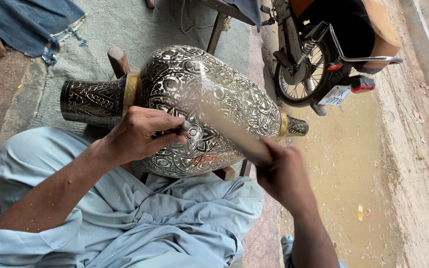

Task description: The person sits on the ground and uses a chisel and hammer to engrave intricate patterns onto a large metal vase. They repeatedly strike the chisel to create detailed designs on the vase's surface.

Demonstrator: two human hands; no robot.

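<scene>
A large engraved metal vase lies on its side across wooden supports, its dark neck pointing left and brass bands at both ends. My left hand pinches a short metal chisel with its tip against the vase's patterned belly. My right hand grips a wooden mallet, blurred with motion, just right of the chisel head. My lap, in pale blue cloth, sits under the vase.
A wooden stand's post sticks up behind the vase. A parked motorcycle stands at upper right beside a muddy puddle. Grey matting and a blue cloth lie behind.
</scene>
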